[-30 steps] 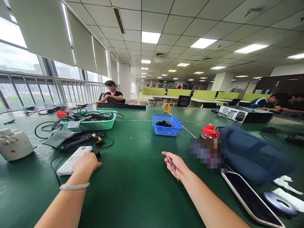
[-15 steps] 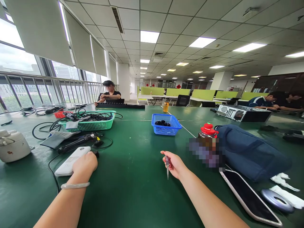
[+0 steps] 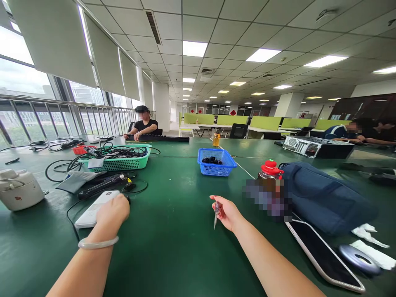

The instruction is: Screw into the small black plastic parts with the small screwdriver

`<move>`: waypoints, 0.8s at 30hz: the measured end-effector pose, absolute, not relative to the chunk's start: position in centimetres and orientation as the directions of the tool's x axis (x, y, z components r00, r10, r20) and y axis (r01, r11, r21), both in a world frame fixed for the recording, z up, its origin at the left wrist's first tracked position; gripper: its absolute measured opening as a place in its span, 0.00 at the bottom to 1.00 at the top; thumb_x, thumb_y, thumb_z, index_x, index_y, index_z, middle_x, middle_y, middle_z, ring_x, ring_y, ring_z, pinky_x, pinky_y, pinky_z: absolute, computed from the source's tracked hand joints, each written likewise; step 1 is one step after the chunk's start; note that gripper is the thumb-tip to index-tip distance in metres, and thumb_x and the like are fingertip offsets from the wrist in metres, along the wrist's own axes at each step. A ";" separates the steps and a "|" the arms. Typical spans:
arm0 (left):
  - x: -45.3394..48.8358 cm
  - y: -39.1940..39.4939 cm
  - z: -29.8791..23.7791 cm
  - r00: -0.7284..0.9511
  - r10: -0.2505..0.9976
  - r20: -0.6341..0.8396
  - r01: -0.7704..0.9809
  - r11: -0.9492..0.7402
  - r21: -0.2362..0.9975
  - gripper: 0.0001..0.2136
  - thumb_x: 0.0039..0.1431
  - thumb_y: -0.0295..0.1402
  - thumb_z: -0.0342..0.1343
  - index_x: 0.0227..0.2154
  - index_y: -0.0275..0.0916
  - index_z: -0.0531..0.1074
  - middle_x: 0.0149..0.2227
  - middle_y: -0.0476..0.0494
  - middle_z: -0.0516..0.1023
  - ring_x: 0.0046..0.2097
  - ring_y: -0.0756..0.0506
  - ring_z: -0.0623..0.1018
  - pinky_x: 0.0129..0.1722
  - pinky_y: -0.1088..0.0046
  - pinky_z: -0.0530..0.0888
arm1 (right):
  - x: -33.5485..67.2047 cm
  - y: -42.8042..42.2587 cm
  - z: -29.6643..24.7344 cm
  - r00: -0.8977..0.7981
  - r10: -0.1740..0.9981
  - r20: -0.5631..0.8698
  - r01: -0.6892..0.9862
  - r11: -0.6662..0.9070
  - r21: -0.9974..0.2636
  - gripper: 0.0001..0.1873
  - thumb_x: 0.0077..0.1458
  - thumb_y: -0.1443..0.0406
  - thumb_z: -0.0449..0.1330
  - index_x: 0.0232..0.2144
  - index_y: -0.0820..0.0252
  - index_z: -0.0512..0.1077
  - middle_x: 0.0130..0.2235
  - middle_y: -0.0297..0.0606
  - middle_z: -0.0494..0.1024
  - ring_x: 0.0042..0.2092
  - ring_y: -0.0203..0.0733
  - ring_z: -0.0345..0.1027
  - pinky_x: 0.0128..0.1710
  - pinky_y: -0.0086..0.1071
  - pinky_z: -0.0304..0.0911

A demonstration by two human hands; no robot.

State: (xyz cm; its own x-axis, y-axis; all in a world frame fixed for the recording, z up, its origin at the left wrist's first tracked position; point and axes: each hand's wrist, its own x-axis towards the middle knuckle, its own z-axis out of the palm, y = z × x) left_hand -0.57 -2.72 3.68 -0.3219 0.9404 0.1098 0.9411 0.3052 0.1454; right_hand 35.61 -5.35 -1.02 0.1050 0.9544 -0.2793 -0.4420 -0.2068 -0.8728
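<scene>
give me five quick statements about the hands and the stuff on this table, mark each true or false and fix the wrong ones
1. The right hand holds a slim pen-like tool. True.
2. The blue basket holds nothing. False: small black items lie in it.
3. A pale bangle circles the left wrist. True.
4. The green basket stands to the right of the blue basket. False: it stands to the left of it.
5. A dark blue bag lies beside the red-lidded jar. True.
</scene>
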 end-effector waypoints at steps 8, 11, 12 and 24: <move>0.9 -3.8 4.7 -0.275 0.878 0.391 0.959 0.280 0.046 0.20 0.57 0.24 0.39 0.50 0.33 0.69 0.42 0.26 0.77 0.49 0.30 0.73 0.42 0.56 0.67 | 35.4 -5.5 -0.9 0.115 0.952 -0.283 -0.444 -0.205 -0.872 0.08 0.58 0.69 0.53 0.32 0.64 0.72 0.17 0.32 0.68 0.15 0.28 0.53 0.14 0.22 0.45; 0.8 -3.2 4.1 -0.262 0.882 0.393 0.961 0.277 0.017 0.22 0.59 0.23 0.37 0.52 0.33 0.68 0.43 0.27 0.76 0.46 0.30 0.74 0.42 0.57 0.67 | 35.5 -5.4 -1.0 0.115 0.954 -0.277 -0.445 -0.200 -0.873 0.08 0.58 0.69 0.52 0.32 0.64 0.72 0.17 0.32 0.68 0.14 0.28 0.53 0.14 0.22 0.45; 0.7 -2.9 3.9 -0.262 0.886 0.382 0.961 0.277 0.018 0.22 0.59 0.23 0.36 0.53 0.32 0.67 0.43 0.27 0.76 0.45 0.31 0.75 0.41 0.57 0.67 | 35.5 -5.4 -1.0 0.114 0.955 -0.274 -0.446 -0.197 -0.873 0.08 0.58 0.69 0.52 0.32 0.64 0.72 0.17 0.32 0.68 0.14 0.28 0.53 0.14 0.22 0.45; -1.0 -1.0 2.5 -0.164 0.942 0.293 0.984 0.178 -0.022 0.26 0.56 0.20 0.38 0.55 0.34 0.68 0.42 0.28 0.74 0.42 0.37 0.77 0.43 0.64 0.69 | 35.6 -5.4 -1.0 0.098 0.959 -0.266 -0.444 -0.197 -0.874 0.08 0.57 0.68 0.53 0.32 0.64 0.72 0.17 0.32 0.68 0.15 0.28 0.53 0.15 0.22 0.46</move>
